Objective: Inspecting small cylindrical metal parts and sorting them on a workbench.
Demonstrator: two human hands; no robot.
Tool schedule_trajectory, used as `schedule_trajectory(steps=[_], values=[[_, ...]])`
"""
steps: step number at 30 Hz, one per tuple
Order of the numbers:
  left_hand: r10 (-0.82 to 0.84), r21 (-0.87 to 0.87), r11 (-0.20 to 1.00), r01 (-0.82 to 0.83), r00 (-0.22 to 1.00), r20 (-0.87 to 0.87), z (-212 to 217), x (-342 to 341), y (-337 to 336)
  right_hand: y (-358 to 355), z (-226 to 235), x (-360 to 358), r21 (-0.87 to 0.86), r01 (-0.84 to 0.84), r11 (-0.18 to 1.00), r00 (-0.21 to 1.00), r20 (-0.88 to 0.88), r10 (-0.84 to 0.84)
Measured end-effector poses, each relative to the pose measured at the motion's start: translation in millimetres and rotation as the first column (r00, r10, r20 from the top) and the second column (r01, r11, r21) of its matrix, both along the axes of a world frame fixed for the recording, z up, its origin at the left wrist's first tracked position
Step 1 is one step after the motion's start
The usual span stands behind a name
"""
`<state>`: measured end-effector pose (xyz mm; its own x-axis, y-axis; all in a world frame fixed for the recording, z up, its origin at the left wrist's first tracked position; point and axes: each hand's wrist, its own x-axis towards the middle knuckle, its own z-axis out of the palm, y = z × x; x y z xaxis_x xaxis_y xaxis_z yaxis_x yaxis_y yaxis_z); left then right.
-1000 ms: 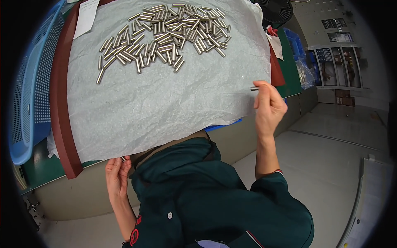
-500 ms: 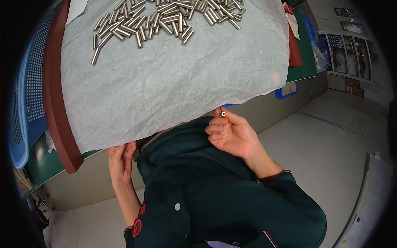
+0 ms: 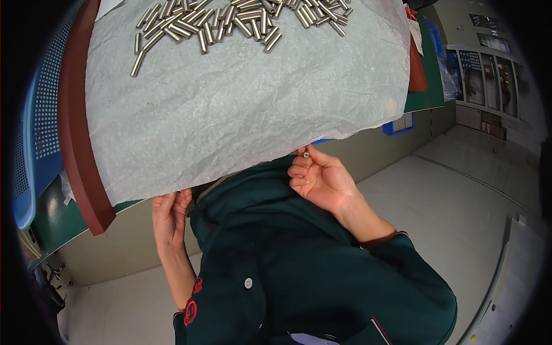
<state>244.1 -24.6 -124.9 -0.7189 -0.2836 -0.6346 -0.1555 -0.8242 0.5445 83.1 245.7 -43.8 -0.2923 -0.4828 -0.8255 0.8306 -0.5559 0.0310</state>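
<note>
R hand [image 3: 325, 187] fingers clamped on metal pin [image 3: 306, 154], end-up prob. for viewing; L hand [image 3: 169, 221] fingertips behind paper [image 3: 247, 115] edge, grip can't tell.

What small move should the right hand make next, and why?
Perhaps roll the metal pin slightly to see its end all round: the right hand pinches it with that end toward the viewer, apart from the pile of pins.

Bare right hand [image 3: 323, 181], formerly at right of frame, now right of centre; short silver metal cylinder [image 3: 306, 154] in its fingers turned end-on. Pile of silver metal cylinders [image 3: 241, 27] now cropped by frame's top.
</note>
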Motion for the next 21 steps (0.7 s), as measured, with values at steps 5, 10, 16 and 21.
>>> schedule_trajectory(steps=[5, 10, 16, 21], values=[[-0.014, 0.007, 1.0, 0.014, 0.999, -0.04, -0.2, -0.8, 1.4, -3.2, 2.5, 0.9, 0.007, -0.051, 0.999, 0.999, -0.017, 0.051], [-0.021, 0.009, 1.0, 0.021, 0.999, -0.048, 1.1, -0.4, 2.3, -4.7, 0.4, 0.9, -0.036, -0.024, 0.999, 0.996, 0.08, 0.027], [-0.022, 0.019, 1.0, 0.024, 0.997, -0.075, 1.9, 1.0, 3.2, -6.2, 0.5, -0.6, -0.149, 0.016, 0.989, 0.986, 0.164, 0.009], [-0.017, 0.021, 1.0, 0.019, 0.997, -0.074, 1.9, 0.5, 1.6, -13.3, 3.3, 0.4, -0.088, -0.012, 0.996, 0.992, 0.124, 0.023]])
